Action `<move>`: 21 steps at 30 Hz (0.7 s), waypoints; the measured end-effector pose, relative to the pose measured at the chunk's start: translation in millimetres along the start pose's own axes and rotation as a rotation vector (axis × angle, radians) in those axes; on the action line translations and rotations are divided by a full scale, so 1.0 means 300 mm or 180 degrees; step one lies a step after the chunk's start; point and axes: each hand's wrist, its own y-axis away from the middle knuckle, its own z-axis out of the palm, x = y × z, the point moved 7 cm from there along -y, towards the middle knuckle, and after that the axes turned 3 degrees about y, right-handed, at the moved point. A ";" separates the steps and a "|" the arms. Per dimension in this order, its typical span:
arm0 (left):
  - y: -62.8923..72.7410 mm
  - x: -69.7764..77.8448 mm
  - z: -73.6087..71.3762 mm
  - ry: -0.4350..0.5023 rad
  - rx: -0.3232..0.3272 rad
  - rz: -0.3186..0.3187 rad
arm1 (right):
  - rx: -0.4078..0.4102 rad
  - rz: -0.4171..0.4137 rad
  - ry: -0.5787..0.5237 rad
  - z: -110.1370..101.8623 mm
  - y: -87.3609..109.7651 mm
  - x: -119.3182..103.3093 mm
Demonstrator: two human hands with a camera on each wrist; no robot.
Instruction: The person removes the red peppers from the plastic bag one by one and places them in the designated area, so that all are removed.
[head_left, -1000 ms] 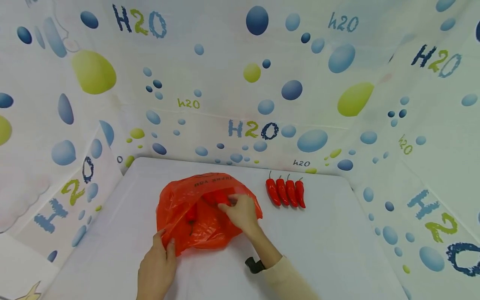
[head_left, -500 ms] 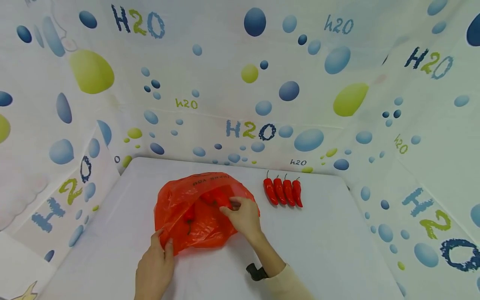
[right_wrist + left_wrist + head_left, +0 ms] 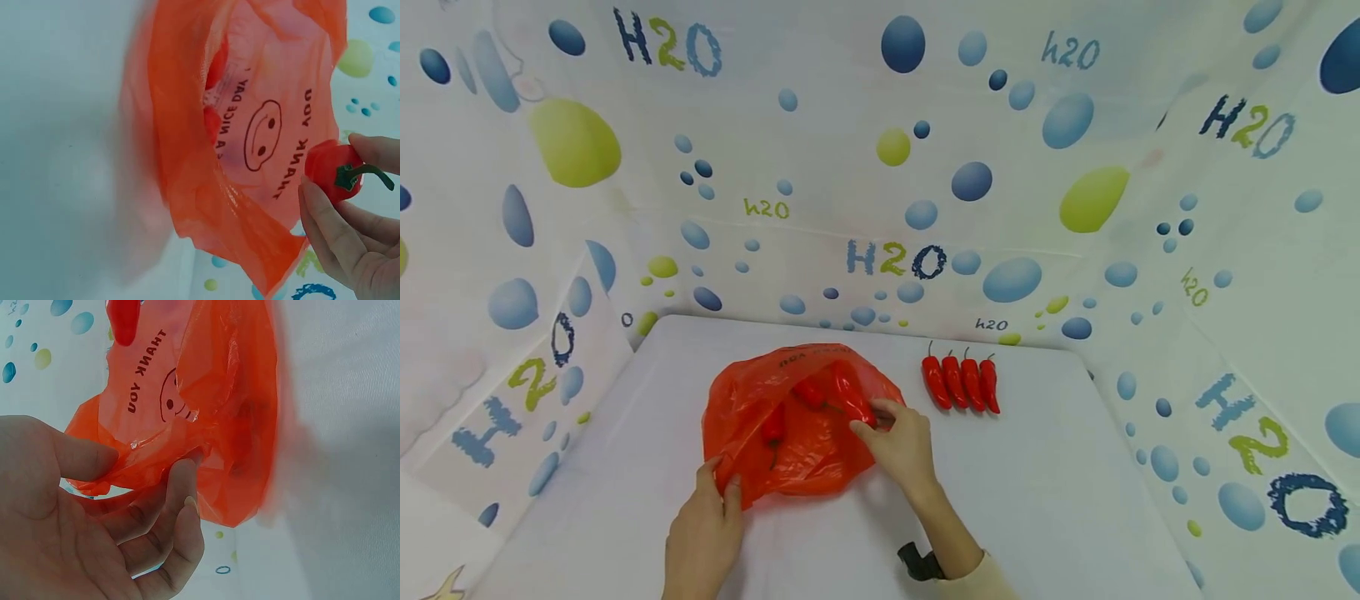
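Note:
An orange-red plastic bag point(image 3: 737, 392) lies on the table with its mouth toward me. My left hand point(image 3: 703, 533) pinches the bag's near left rim between thumb and fingers; printed lettering and a smiling face show on the bag's wall in the left wrist view. At the bag's mouth, my right hand point(image 3: 906, 446) grips a red chili pepper point(image 3: 852, 392) near its stem end, and the green stem point(image 3: 347, 177) points out from between the fingers. Inside the bag, one chili pepper point(image 3: 772, 427) lies at the left and another chili pepper point(image 3: 808, 392) lies further back.
Several red chili peppers point(image 3: 958, 383) lie side by side in a row on the white table point(image 3: 1037, 483), right of the bag. Behind the table rises a white backdrop point(image 3: 820, 150) printed with drops and H2O lettering. A black wrist mount point(image 3: 920, 562) sits on my right wrist.
My right hand has drawn the chili pepper a little toward me and to the right, and more of its length shows. The left hand keeps its hold on the bag's rim.

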 end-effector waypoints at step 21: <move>-0.007 0.000 0.013 -0.0063 -0.0080 -0.0141 | 0.0363 0.0056 -0.0244 -0.087 0.089 0.020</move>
